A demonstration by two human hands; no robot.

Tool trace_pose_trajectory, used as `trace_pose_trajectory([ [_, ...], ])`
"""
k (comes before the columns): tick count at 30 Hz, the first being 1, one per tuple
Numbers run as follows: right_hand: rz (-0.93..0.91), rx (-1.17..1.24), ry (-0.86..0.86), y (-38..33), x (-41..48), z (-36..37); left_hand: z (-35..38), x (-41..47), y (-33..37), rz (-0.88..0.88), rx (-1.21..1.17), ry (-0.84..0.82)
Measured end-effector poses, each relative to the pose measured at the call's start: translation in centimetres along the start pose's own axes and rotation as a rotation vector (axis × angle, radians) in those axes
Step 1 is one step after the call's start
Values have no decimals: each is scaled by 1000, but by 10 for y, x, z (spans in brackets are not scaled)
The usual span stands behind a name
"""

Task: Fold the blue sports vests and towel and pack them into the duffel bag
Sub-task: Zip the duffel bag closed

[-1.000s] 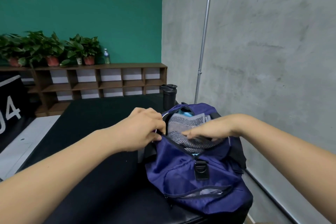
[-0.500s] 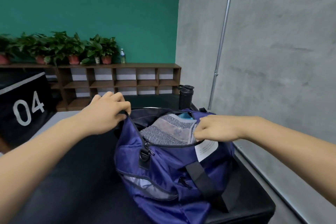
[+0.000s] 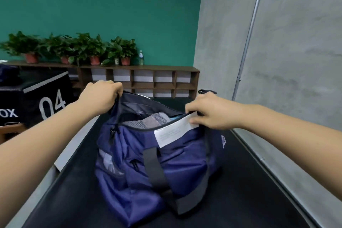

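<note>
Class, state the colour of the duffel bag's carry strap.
Dark grey carry strap, clearest in the head view.

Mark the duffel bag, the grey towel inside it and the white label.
duffel bag [image 3: 177, 157]: head view, blue front panel.
grey towel [image 3: 144, 123]: head view, top surface showing in the opening.
white label [image 3: 175, 130]: head view, its middle.

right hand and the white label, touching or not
Touching: the head view shows the right hand pinching the white label at its top edge, against the bag rim.
</note>
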State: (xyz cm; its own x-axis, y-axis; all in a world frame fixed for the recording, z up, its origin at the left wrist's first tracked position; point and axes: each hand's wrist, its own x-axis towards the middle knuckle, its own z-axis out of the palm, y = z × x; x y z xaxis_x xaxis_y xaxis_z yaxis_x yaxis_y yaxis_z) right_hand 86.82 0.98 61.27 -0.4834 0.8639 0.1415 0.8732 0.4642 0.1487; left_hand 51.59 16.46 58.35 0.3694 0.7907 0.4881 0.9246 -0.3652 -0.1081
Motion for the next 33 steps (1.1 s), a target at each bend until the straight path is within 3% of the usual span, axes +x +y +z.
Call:
trace_pose_trajectory([
  [5, -49, 201, 96, -27, 45, -9, 4, 11, 3, -34, -142, -67],
  [13, 104, 355, 166, -13, 93, 37, 11, -27, 59, -86, -675, -79],
  [19, 193, 334, 303, 26, 97, 79, 45, -46, 84, 106, -476, 35],
  [21, 279, 406, 364, 49, 95, 98, 62, -45, 83, 75, -430, 46],
  [25, 582, 620, 445, 105, 92, 144, 94, -49, 80, -28, -558, -138],
  [33, 1000, 769, 428, 193, 85, 223, 131, -63, 73, -71, -748, -244],
])
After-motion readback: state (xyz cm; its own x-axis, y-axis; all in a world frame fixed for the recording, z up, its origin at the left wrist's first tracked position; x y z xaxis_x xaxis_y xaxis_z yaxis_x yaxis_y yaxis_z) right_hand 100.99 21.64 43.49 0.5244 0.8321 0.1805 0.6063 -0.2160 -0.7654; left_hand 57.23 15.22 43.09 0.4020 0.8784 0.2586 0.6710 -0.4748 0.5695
